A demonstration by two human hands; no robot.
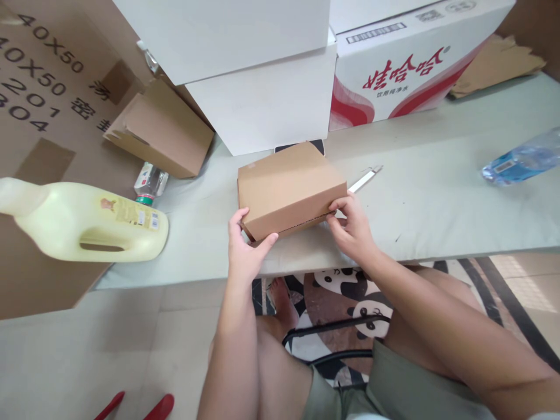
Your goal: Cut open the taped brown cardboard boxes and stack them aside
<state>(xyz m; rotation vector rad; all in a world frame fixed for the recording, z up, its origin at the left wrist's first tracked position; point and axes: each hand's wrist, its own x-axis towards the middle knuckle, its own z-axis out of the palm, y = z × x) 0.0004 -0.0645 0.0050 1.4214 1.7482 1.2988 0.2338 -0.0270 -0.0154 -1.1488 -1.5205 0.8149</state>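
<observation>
A brown cardboard box (289,181) with its lid down lies near the front edge of the table, between my two hands. My left hand (247,248) grips its near left corner, fingers on the left side and thumb at the front. At the near right corner, my right hand (350,224) pinches the lower front edge of the lid. A thin dark gap runs along the front under the lid. Just right of the box lies a white and metal utility knife (365,179). Behind the box a dark flat object (321,147) is partly hidden.
White cartons (271,99) and a red-and-white carton (398,76) stand at the back. To the left are a yellow jug (87,221), a small bottle (150,182) and another brown box (161,128). A clear bottle (525,157) lies at right on the pale tablecloth (429,204).
</observation>
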